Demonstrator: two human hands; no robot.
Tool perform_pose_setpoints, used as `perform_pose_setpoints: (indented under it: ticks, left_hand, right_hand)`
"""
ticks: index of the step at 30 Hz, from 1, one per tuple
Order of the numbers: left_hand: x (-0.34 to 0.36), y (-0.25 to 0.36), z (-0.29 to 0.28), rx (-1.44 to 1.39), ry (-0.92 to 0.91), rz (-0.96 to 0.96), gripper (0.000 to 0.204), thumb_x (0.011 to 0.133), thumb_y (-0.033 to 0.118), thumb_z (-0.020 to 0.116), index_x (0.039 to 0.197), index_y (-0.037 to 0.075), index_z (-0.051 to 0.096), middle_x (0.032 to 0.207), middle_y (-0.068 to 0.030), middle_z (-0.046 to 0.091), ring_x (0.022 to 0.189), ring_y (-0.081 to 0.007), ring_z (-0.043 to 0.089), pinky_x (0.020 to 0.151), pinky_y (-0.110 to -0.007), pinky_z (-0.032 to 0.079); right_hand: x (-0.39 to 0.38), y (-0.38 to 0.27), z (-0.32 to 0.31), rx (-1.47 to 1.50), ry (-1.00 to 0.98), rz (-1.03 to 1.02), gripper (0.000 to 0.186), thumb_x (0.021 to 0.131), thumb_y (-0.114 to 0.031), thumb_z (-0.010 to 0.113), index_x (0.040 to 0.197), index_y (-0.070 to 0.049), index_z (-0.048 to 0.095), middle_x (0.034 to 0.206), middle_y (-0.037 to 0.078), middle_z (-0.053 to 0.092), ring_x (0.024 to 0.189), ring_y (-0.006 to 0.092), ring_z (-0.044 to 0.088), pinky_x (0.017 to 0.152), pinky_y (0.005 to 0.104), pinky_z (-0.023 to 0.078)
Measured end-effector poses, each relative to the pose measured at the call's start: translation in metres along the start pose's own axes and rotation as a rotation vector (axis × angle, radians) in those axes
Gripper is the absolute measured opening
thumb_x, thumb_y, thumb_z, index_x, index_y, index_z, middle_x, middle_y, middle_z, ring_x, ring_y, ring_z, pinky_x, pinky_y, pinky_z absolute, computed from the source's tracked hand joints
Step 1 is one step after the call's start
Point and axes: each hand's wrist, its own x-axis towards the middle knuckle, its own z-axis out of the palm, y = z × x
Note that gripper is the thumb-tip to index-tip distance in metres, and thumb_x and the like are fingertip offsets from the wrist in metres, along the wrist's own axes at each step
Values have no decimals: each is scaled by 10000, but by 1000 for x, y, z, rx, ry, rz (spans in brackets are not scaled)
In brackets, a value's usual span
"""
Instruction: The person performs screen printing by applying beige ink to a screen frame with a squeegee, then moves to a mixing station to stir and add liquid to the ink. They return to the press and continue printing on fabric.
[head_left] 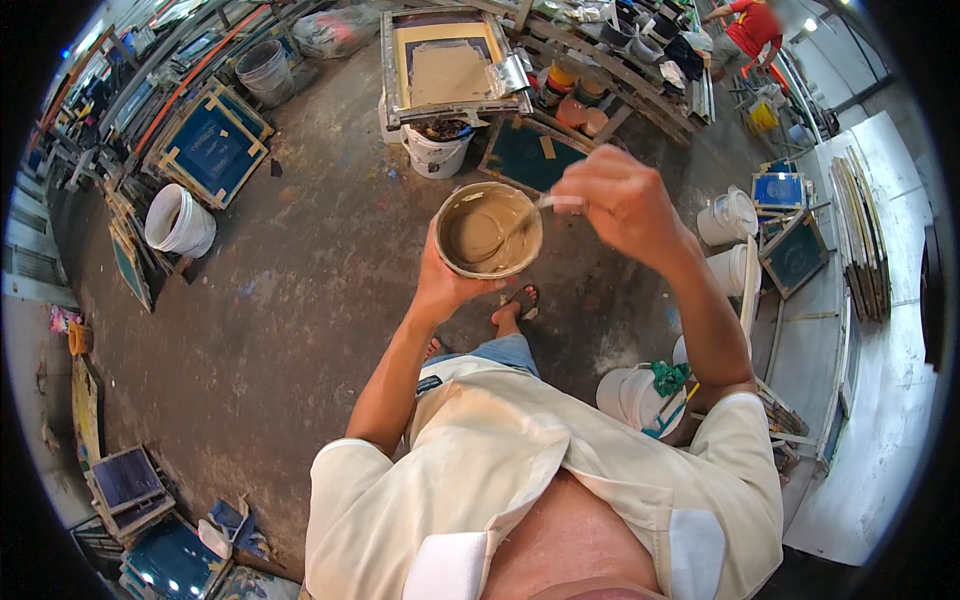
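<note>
My left hand [445,280] grips a round tub [475,230] half-filled or so with smooth tan-brown paste, its rim smeared. My right hand [615,205], slightly blurred, is closed on a pale stirring stick [545,203], whose far end dips into the paste at the tub's right side. The tub is held out over the floor, above my sandalled foot. Beyond it, a screen frame [390,75] with a tan coated surface rests over a white bucket [435,150] filled with dark material.
Teal screen frames [210,150] lean at left and right among white buckets [180,225]. Colourful tubs [565,110] and wooden racks stand ahead. A person in a red top [750,30] is at the far right back. Pale boards [850,400] line the right side.
</note>
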Motion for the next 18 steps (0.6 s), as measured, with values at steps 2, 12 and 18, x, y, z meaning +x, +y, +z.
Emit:
perform_pose_setpoints:
  ticks: [2,12,18]
  left_hand:
    - [2,-2,1,29,-11,40,1146,492,115,1012,1460,74,399,1412,-86,548,1322,-227,523,1138,-401,416]
    - [1,1,-6,90,-47,26,1150,498,130,1010,1474,76,403,1425,-84,536,1326,-233,521,1147,-398,404]
    - [-1,-5,-10,144,-78,106,1142,524,138,1003,1486,84,391,1431,-80,531,1330,-235,517,1140,-397,410]
  right_hand:
    - [11,-3,8,-31,88,-1,193,753,14,751,934,-53,758,941,72,733,854,268,665,764,363,550]
    - [11,-6,1,139,52,-54,276,709,81,734,932,-74,783,903,49,739,832,246,669,742,355,545]
    - [16,2,20,-29,21,-190,260,759,13,749,1010,-54,739,984,69,707,882,259,648,783,359,542]
